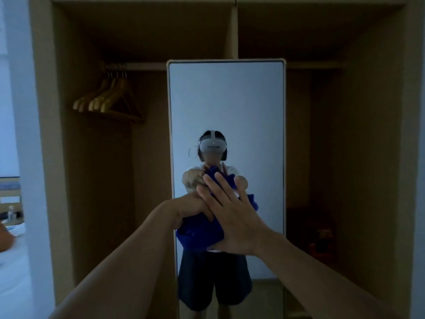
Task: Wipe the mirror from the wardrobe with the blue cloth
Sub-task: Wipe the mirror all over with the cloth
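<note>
The mirror (226, 116) stands upright in the open wardrobe (92, 180), straight ahead of me, its long axis running floor to ceiling and its pale frame set in front of the middle partition. In the head view, the only one I have, both my arms reach forward to the lower middle of the glass. My left hand (190, 209) is curled tight around a bunch of the blue cloth (200, 233), gripping it from the left side. My right hand (227, 212) lies flat and spread over the cloth, fingers (212, 187) fanned upward, pressing rather than clutching; whether the cloth is fully against the glass I cannot tell, though it looks very close. The cloth is bunched between the two hands, with a little showing past my right palm. Most of the mirror lies above my hands, a shorter stretch below, so I judge the wipe must travel mainly upward along that long axis. Both hands are equally near. Wooden hangers (108, 100) hang on the rail to the left, well apart from the work.
</note>
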Available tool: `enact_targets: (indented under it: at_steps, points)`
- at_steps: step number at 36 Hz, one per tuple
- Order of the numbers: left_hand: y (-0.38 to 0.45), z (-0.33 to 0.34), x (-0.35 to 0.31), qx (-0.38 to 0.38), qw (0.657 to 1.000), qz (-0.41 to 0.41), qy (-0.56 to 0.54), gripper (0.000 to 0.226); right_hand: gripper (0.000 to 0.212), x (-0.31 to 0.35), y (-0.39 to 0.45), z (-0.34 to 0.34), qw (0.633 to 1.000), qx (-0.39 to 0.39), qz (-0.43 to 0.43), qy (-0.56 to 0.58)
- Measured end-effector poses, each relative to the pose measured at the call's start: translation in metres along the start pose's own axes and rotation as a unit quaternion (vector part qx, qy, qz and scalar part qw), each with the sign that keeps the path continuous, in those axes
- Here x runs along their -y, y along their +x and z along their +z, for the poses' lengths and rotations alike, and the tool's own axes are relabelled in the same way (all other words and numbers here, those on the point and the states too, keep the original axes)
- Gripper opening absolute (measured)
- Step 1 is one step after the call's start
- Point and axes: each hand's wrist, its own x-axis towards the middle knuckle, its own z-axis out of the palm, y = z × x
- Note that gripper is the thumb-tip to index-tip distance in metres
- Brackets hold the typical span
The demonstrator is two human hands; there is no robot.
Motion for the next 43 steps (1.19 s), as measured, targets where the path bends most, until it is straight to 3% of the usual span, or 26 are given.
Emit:
enact_targets:
  at_steps: [5,8,11,13,15,19,22,25,30,33,35,38,40,43]
  points:
    - [-0.005,-0.02,-0.026,0.035,0.999,0.038,0.002,0.033,0.065,-0.008,0.019,-0.015,0.995,-0.019,0.029,0.089]
    - [-0.007,-0.039,-0.032,0.096,0.987,0.091,-0.093,0.028,0.065,-0.015,0.029,-0.018,0.991,-0.06,0.084,0.089]
    - [-0.002,-0.059,-0.036,0.074,0.964,0.131,-0.22,0.041,0.064,-0.021,0.045,-0.021,0.969,-0.125,0.171,0.129]
    - [0.005,-0.065,-0.039,-0.01,0.964,0.132,-0.229,0.038,0.062,-0.025,0.059,-0.025,0.947,-0.175,0.213,0.163]
    - [0.016,-0.068,-0.041,-0.142,0.957,0.153,-0.202,0.028,0.063,-0.032,0.074,-0.03,0.931,-0.214,0.236,0.18]
    - [0.037,-0.082,-0.043,-0.419,0.857,0.227,-0.198,0.014,0.055,-0.05,0.107,-0.047,0.901,-0.274,0.295,0.162]
    - [0.051,-0.102,-0.043,-0.517,0.815,0.226,-0.134,0.015,0.042,-0.072,0.127,-0.065,0.871,-0.313,0.342,0.163]
    - [0.065,-0.122,-0.045,-0.5,0.834,0.199,-0.122,0.022,0.038,-0.097,0.142,-0.078,0.849,-0.331,0.385,0.149]
    - [0.088,-0.141,-0.057,-0.401,0.879,0.167,-0.197,0.05,0.048,-0.126,0.165,-0.08,0.819,-0.381,0.426,0.063]
    - [0.099,-0.147,-0.066,-0.325,0.902,0.14,-0.249,0.063,0.061,-0.136,0.185,-0.079,0.81,-0.394,0.43,0.064]
    - [0.103,-0.15,-0.071,-0.29,0.91,0.125,-0.268,0.069,0.057,-0.14,0.199,-0.08,0.801,-0.409,0.431,0.072]
    - [0.109,-0.155,-0.073,-0.288,0.911,0.123,-0.269,0.063,0.045,-0.145,0.217,-0.082,0.788,-0.428,0.439,0.046]
    - [0.111,-0.157,-0.071,-0.295,0.911,0.129,-0.259,0.054,0.048,-0.148,0.226,-0.087,0.775,-0.438,0.454,0.034]
    - [0.113,-0.153,-0.069,-0.272,0.914,0.137,-0.268,0.058,0.054,-0.153,0.237,-0.093,0.77,-0.424,0.477,-0.002]
